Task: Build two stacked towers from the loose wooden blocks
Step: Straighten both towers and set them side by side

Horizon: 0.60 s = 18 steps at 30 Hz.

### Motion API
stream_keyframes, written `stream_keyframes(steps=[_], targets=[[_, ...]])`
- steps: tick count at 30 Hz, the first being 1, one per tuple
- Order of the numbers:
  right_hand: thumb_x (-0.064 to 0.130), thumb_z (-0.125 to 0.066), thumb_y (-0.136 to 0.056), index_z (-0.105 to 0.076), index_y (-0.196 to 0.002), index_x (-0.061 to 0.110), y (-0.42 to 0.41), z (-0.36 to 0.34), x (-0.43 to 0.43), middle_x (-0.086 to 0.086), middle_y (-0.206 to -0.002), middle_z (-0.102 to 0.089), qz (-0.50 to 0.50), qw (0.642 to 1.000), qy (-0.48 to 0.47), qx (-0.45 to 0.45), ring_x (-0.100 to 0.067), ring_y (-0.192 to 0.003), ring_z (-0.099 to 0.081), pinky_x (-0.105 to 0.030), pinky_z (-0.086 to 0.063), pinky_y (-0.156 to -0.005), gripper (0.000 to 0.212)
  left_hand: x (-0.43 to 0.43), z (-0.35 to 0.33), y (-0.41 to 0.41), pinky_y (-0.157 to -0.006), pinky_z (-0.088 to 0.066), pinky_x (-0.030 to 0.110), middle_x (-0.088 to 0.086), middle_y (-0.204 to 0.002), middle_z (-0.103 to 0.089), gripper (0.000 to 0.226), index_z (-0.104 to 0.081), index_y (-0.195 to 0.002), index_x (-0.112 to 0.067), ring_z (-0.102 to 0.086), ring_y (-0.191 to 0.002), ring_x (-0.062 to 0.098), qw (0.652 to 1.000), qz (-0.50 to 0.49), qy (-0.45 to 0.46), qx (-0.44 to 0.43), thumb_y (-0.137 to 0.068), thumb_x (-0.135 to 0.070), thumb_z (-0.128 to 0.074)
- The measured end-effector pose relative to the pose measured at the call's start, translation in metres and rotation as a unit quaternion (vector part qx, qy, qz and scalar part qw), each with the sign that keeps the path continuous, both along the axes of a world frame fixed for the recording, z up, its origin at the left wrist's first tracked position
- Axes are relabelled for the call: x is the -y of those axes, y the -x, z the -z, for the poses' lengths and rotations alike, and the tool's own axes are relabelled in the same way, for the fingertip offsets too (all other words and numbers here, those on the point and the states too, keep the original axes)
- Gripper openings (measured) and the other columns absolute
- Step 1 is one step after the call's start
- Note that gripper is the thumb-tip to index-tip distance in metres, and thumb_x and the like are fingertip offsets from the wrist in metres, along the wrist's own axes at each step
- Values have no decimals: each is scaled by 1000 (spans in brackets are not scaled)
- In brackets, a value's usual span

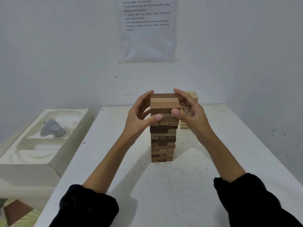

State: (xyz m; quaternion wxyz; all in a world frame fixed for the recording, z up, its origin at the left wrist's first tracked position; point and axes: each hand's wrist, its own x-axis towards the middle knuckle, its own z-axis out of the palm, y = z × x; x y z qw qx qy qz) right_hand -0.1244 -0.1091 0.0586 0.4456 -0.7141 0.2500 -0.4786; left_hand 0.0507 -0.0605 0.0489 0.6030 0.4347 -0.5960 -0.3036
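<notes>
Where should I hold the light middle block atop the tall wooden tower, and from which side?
I would pinch the light wooden middle block by its two short ends, from left and right: darker blocks flank both long sides, leaving the ends free.

The wall sheet (147, 30) carries numbered Malay steps, item 5 starting "Ambil blok berbaki di sekitar kawasan penindanan".
</notes>
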Motion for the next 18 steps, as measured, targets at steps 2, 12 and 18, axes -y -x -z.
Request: stream_keyframes(steps=[2, 12, 18], targets=[[47, -69, -65, -49, -125, 33, -1, -2, 0, 8, -123, -57, 7, 1000, 1, 3, -7, -115, -54, -42, -38, -107, 64, 1, -2, 1, -98, -49, 32, -10, -120, -61, 72, -49, -128, -25, -58, -115, 10, 1000, -8, 6, 0, -62, -36, -75], [79, -63, -57, -28, -140, 43, 0, 19, -8, 14, -143, -41, -3, 999, -27, -42, 1, -130, -39, -39, -28, -113, 97, -12, 8, 5, -104, -43, 31, -5, -141, -47, 98, -34, -138, -33, -46, -130, 10, 1000, 7, -24, 17, -57, -74, -71], [52, -72, -62, -41, -134, 34, 4, 24, 1, 16, -130, -55, -19, 997, -35, -61, 3, -122, -47, -19, -35, -102, 81, -5, 13, -3, -109, -37, 50, -5, -135, -54, 97, -32, -143, -30, -49, -128, 14, 998, 2, -47, 42, -60, -40, -82]])
